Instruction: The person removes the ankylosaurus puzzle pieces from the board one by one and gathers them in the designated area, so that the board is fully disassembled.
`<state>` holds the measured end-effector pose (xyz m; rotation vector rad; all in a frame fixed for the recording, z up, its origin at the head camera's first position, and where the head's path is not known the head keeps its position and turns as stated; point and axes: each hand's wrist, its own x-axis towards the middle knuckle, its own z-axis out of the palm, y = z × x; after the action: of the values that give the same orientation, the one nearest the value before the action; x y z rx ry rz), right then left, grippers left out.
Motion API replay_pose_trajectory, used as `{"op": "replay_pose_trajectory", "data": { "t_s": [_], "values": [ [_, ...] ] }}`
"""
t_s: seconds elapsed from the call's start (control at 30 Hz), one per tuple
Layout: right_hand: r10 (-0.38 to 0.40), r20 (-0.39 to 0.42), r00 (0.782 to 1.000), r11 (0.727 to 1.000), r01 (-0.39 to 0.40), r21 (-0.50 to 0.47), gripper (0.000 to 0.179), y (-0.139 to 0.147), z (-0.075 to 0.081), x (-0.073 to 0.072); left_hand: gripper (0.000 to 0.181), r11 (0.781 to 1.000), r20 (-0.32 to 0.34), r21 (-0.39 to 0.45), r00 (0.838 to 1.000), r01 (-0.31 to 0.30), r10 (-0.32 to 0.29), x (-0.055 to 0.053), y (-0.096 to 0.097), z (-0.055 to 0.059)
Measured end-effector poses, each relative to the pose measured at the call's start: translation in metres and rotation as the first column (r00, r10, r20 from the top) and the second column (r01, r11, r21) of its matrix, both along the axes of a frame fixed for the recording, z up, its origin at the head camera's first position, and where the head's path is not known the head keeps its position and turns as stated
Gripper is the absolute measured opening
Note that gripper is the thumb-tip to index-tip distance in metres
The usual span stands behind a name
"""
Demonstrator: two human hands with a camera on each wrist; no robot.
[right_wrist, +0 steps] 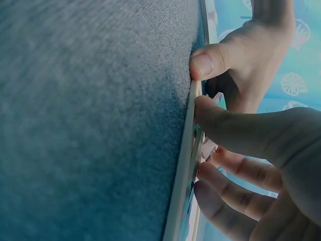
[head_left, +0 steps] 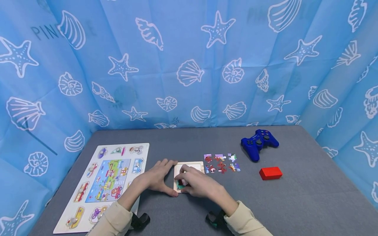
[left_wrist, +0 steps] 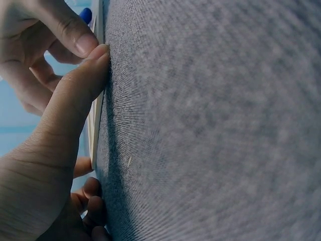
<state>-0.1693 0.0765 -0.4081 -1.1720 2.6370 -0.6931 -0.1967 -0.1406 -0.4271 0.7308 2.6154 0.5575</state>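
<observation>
A small wooden puzzle tray (head_left: 195, 163) lies on the table between both hands. My left hand (head_left: 157, 177) is spread along its left side, thumb at the near corner and index finger at the far corner. In the left wrist view that thumb (left_wrist: 93, 65) presses the tray's edge. Over the tray, my right hand (head_left: 196, 182) pinches a jigsaw piece (head_left: 183, 182) between thumb and fingers, low above the green part of the tray's near left. In the right wrist view the right thumb (right_wrist: 215, 120) covers part of the pieces. Several loose jigsaw pieces (head_left: 221, 167) lie right of the tray.
A large knobbed picture board (head_left: 72, 186) lies at the left, partly under the left forearm. A blue game controller (head_left: 258, 142) and a red block (head_left: 270, 173) are on the right of the grey table (head_left: 295, 203). A blue shell-patterned curtain (head_left: 189, 98) stands behind.
</observation>
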Motion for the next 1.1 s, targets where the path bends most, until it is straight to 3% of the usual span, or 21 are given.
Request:
{"op": "replay_pose_trajectory", "data": {
  "t_s": [0.17,0.87,1.1],
  "values": [
    [-0.009,0.006,1.000,0.999,0.010,-0.042,0.035,0.0013,-0.0008,0.0002,0.111,1.000,0.002,-0.002,1.000,0.001,-0.001,-0.0001,0.0000,0.0003],
    [-0.023,0.026,0.999,0.999,0.024,-0.048,0.030,0.0020,-0.0004,-0.0023,0.111,1.000,-0.003,-0.019,1.000,0.005,-0.005,-0.0009,0.0004,0.0006],
    [-0.030,0.008,1.000,0.999,0.030,-0.037,0.036,0.0032,-0.0023,-0.0021,0.111,1.000,-0.007,-0.018,1.000,0.006,-0.007,-0.0001,0.0013,-0.0002]
  ]
}}
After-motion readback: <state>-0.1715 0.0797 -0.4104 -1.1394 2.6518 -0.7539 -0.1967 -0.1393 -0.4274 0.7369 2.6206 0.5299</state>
